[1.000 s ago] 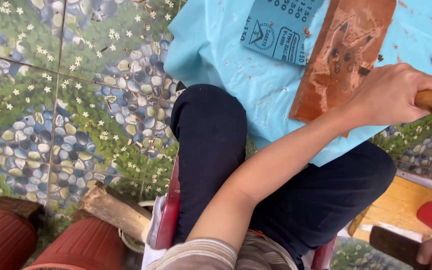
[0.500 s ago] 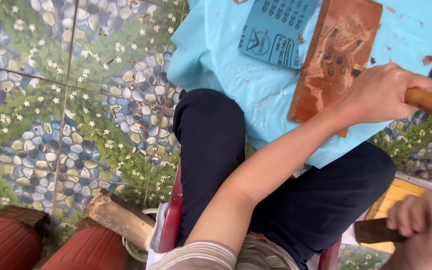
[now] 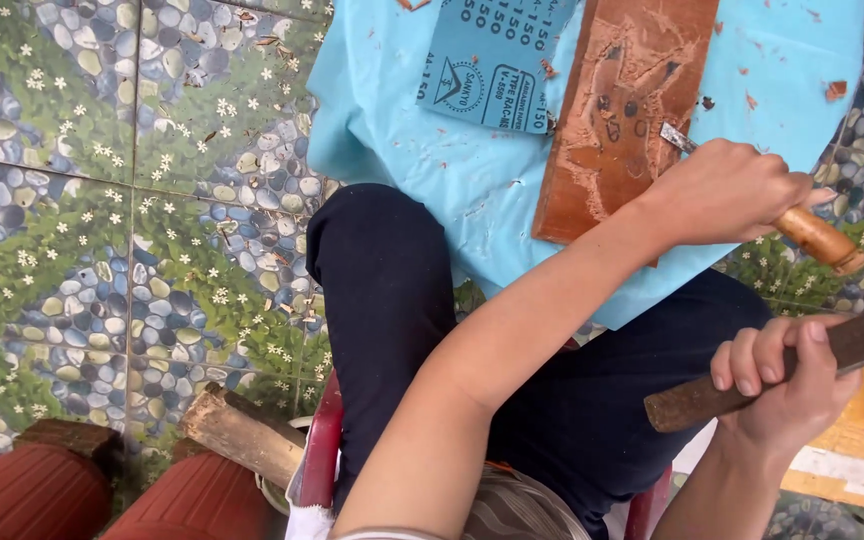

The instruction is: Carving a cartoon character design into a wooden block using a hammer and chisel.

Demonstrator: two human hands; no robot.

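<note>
— Any packages, labels or screens here?
— One: a blue sandpaper sheet (image 3: 497,62), back side up with dark print, lying on the light-blue cloth (image 3: 392,130), touching the carved wooden board's (image 3: 632,110) left edge.

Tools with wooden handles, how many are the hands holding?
2. The left hand grips a chisel, its blade on the carved wooden board. The right hand holds a dark wooden stick, raised beside the lap. More may be out of view.
</note>
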